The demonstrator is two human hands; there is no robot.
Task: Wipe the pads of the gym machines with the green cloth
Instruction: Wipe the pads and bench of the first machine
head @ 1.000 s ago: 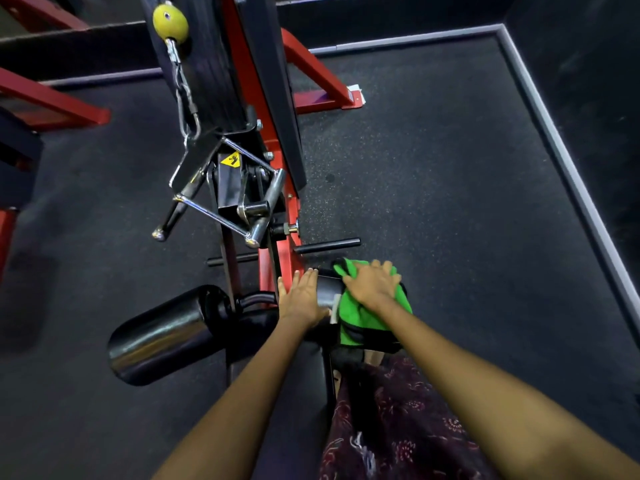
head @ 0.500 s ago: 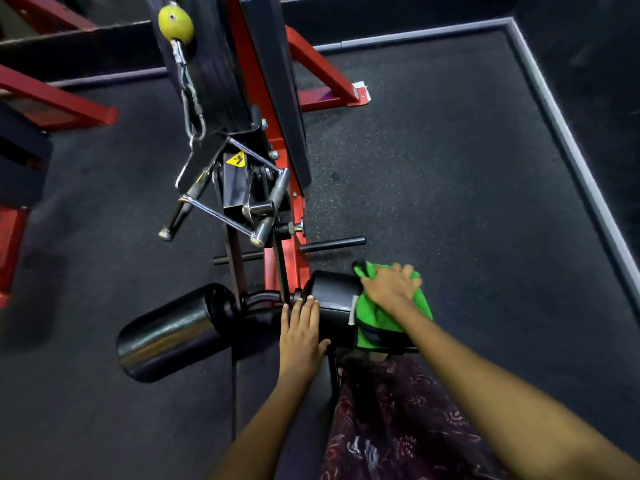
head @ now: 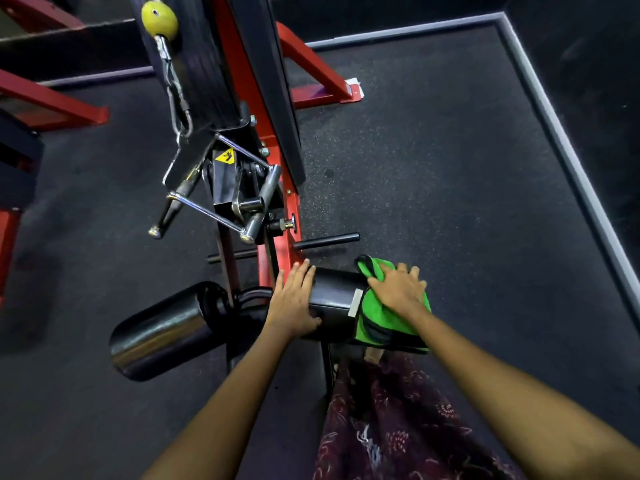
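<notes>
Floor (head: 433, 174) stretches bare and dark to the right, leaving open room beyond the roller's free end. Red machine frame (head: 277, 216) crowds the left. The right roller pad (head: 334, 299) is mid-wipe, I'd judge; the left roller pad (head: 159, 334) looks still to do. Green cloth (head: 375, 323) drapes its right end, pressed by the flat-fingered right hand (head: 398, 289). Left hand (head: 294, 299) steadies it, fingers straight.

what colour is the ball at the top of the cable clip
Yellow: the ball above the metal clip shows in the head view, top left.
</notes>
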